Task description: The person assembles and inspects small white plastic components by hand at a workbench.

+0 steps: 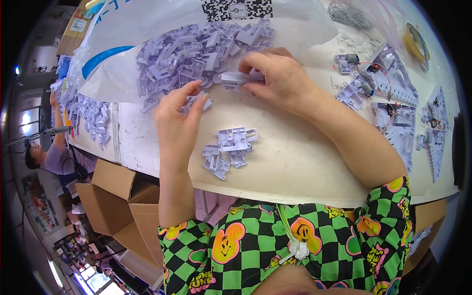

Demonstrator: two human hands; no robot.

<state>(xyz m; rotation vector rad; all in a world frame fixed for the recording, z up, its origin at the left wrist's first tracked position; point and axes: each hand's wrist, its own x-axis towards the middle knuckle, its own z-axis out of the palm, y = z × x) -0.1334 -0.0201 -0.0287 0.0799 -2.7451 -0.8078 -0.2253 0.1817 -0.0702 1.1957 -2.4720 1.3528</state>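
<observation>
Head view: plastic bag of lilac parts

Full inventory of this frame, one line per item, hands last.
Loose plastic parts heap: too many to count, pale lavender-grey, on the clear bag at the table's far middle.
Clear plastic bag: one, clear with blue print, far left of the table.
Small parts cluster: several, lavender-grey, table centre near the front edge.
Assemblies with motors and wires: several, lavender-grey with red wires, right side of the table.
Tape roll: one, yellow, far right.
Table: one, off-white top.
Cardboard boxes: at least two, brown, open, below the table at left.
Another person: one, striped top, far left.
Left hand: fingers on a small lavender part.
Right hand: fingers pinching a lavender part.
</observation>
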